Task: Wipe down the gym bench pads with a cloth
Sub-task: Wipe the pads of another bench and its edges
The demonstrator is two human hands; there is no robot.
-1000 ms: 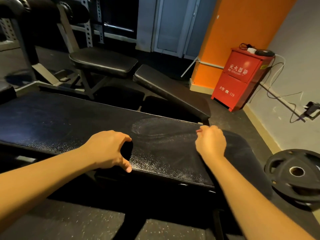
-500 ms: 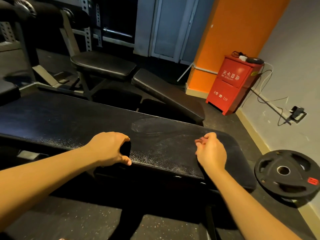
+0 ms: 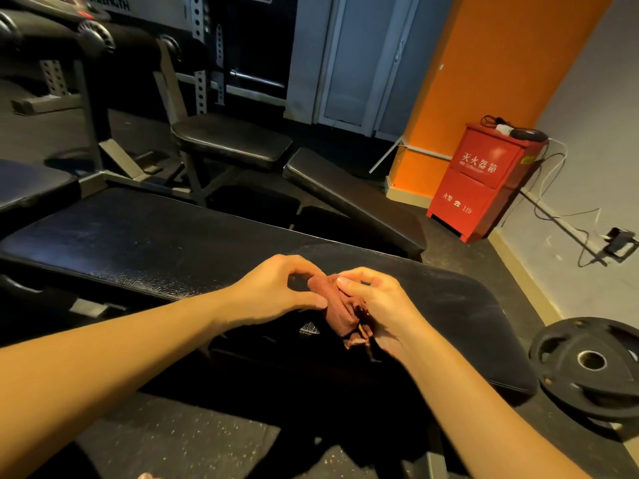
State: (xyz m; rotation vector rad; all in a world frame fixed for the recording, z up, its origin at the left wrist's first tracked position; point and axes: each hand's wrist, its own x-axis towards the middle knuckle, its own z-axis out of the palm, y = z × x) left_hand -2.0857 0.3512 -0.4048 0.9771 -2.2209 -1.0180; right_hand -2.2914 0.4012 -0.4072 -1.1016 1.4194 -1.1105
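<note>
A long black bench pad [image 3: 145, 247] runs from the left to the lower right in front of me, its surface cracked and shiny. Above its near right part I hold a bunched reddish-brown cloth [image 3: 340, 312] between both hands. My right hand [image 3: 377, 305] grips the cloth, thumb on its top fold and fingers curled round it. My left hand [image 3: 276, 292] pinches the cloth's upper left edge with curled fingers. The lower end of the cloth hangs loose below my right palm.
A second bench with a square seat pad [image 3: 231, 143] and a sloping back pad [image 3: 349, 198] stands behind. A red fire-extinguisher box [image 3: 480, 181] is against the orange pillar. A black weight plate [image 3: 591, 364] lies on the floor at right, cables run along the wall.
My hands were apart on the pad, the left gripping its near edge. Now they have come together over the right part and both hold the cloth, which shows clearly.
</note>
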